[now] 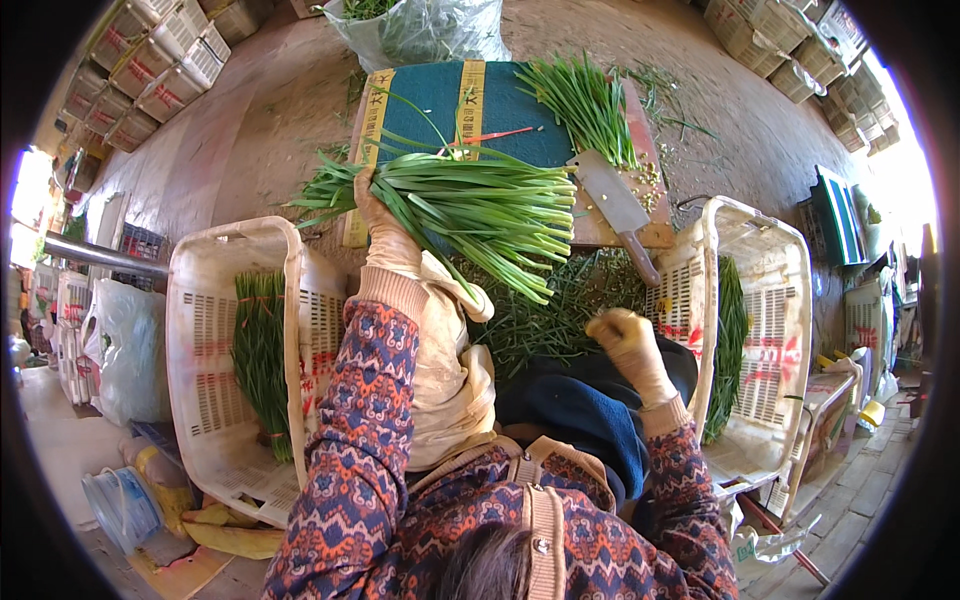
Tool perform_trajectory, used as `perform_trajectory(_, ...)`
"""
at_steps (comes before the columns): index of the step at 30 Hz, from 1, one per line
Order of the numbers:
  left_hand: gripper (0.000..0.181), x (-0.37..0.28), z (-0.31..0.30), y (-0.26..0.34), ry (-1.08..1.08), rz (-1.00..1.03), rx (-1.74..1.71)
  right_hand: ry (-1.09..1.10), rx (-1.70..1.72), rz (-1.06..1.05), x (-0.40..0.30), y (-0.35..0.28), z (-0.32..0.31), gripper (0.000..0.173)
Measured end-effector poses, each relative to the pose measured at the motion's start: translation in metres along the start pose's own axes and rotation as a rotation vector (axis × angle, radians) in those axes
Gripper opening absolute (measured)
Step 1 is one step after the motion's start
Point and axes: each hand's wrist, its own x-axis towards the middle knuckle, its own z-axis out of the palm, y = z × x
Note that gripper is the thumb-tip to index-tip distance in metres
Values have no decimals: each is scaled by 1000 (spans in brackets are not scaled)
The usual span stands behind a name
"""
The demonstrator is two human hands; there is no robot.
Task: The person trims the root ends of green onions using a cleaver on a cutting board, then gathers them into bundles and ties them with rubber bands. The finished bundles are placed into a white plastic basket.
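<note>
My gloved left hand (381, 217) is closed round a loose bunch of green garlic chives (480, 206), its pale cut ends pointing right over the near edge of a low table. My gloved right hand (621, 337) is held low above my lap with its fingers curled; nothing shows in it. A cleaver (613, 196) lies at the table's right side, its wooden handle over the near edge. Behind it rests another pile of chives (589, 109). A red tie (495, 137) lies on the table's blue-green covering (427, 90), partly behind the held bunch.
White plastic crates stand at my left (214, 420) and right (772, 420), each holding chives. Leaf trimmings (547, 322) lie below the table's near edge. A clear plastic bag (442, 34) of greens stands beyond the table. Stacked crates (169, 90) line the back.
</note>
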Motion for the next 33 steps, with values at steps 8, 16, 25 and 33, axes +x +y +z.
perform_trajectory(8,47,1,3,-8,-60,-150,-29,73,-578,-596,75,-118,38,70)
perform_trajectory(16,48,-3,6,-15,-2,-130,-33,179,10,-773,107,-99,93,18)
perform_trajectory(25,47,-11,5,8,-40,9,45,310,1172,-77,-9,-93,8,23)
perform_trajectory(33,46,-28,14,10,-223,-76,-52,400,751,249,-54,26,-37,25)
